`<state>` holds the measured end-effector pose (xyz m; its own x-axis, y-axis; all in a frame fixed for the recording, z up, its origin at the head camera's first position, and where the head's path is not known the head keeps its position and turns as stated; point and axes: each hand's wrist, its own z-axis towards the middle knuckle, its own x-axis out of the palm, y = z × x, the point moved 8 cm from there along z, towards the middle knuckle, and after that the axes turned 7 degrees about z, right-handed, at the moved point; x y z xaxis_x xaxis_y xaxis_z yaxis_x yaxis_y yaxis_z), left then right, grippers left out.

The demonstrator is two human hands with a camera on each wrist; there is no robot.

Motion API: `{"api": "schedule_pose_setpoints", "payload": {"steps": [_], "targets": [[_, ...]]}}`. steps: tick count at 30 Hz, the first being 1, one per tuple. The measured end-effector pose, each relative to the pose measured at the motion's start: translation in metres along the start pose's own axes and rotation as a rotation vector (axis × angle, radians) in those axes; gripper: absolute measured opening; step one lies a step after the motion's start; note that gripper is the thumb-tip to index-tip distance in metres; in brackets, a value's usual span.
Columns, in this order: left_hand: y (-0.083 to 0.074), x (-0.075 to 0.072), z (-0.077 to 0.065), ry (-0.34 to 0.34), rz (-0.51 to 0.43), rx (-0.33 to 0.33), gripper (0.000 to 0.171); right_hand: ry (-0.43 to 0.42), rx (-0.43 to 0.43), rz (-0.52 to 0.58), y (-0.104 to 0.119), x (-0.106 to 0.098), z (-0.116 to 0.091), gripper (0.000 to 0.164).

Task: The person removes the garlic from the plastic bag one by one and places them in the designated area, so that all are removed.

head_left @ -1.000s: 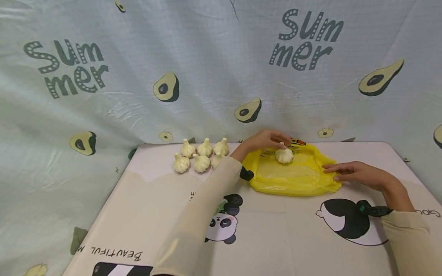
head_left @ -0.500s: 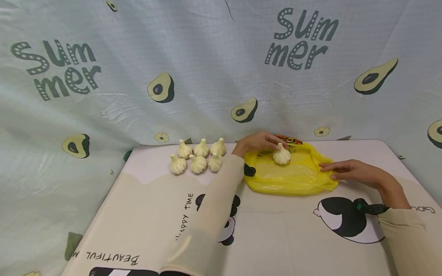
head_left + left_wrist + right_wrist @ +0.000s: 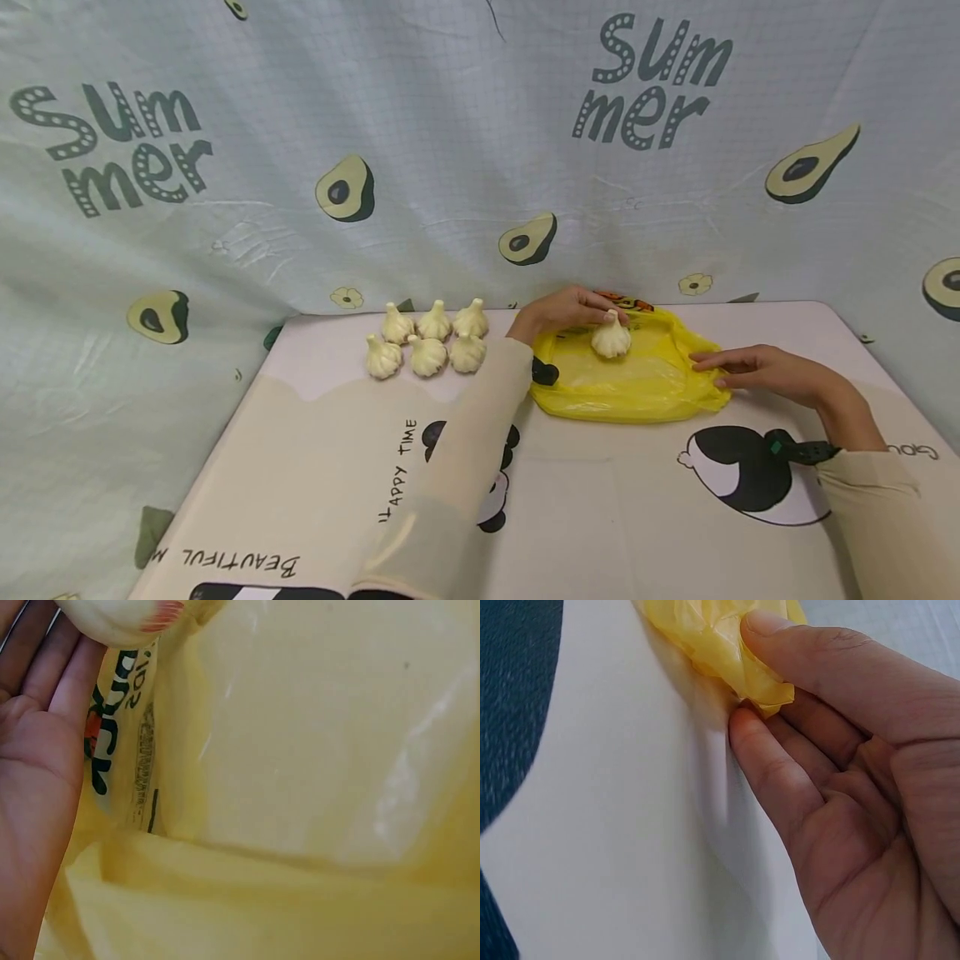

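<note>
In the head view, my left hand [image 3: 562, 310] holds a white garlic bulb [image 3: 611, 337] by its stem end, stem up. The bulb is over the open yellow plastic bag [image 3: 637, 400]; I cannot tell whether it touches the plastic. The left wrist view shows the underside of the bulb [image 3: 124, 616] at the top, beside the fingers, with the bag spread below. At the bag's right end, my right hand [image 3: 783, 377] pinches the crumpled edge. Up close in the right wrist view, bag plastic [image 3: 727, 641] lies between thumb and fingers.
Several garlic bulbs [image 3: 427, 357] stand in two rows left of the bag, near the back of the table. A printed cloth [image 3: 435, 133] hangs behind the table [image 3: 570, 517]. My left sleeve [image 3: 457, 475] crosses the table and covers part of a panda print.
My left forearm has swung to the right and now covers more of the panda print. The garlic bulb stays in that hand over the bag. The right hand keeps its place; the view has shifted slightly.
</note>
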<state>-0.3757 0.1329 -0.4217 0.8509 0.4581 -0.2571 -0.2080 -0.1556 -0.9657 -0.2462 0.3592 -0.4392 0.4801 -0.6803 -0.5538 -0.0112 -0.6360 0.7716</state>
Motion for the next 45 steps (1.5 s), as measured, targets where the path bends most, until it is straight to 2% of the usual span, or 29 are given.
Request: {"api": "schedule_pose_setpoints", "payload": {"steps": [3, 8, 12, 16, 19, 27, 39, 45], "targets": [[0.000, -0.001, 0.001, 0.012, -0.002, 0.009, 0.027, 0.003, 0.005, -0.007, 0.000, 0.000, 0.002, 0.049], [-0.012, -0.002, -0.002, 0.053, 0.093, 0.091, 0.027, -0.005, -0.003, -0.004, 0.002, -0.003, 0.002, 0.050], [-0.020, -0.002, -0.014, 0.084, 0.137, 0.154, 0.028, -0.013, -0.004, 0.005, 0.002, -0.003, 0.004, 0.048], [-0.022, -0.004, -0.029, 0.087, 0.182, 0.184, 0.027, -0.009, -0.010, 0.022, 0.001, 0.000, 0.006, 0.048], [-0.022, -0.005, -0.040, 0.081, 0.217, 0.194, 0.027, -0.009, -0.013, 0.033, 0.001, 0.002, 0.005, 0.049], [-0.024, -0.003, -0.062, 0.088, 0.230, 0.191, 0.028, -0.006, 0.004, 0.049, -0.005, 0.006, 0.002, 0.050], [-0.036, -0.003, -0.089, 0.130, 0.185, 0.223, 0.027, -0.001, -0.026, 0.025, -0.001, 0.005, 0.000, 0.049], [-0.037, -0.004, -0.101, 0.133, 0.186, 0.228, 0.026, -0.003, -0.015, 0.039, -0.001, 0.005, 0.000, 0.049]]}}
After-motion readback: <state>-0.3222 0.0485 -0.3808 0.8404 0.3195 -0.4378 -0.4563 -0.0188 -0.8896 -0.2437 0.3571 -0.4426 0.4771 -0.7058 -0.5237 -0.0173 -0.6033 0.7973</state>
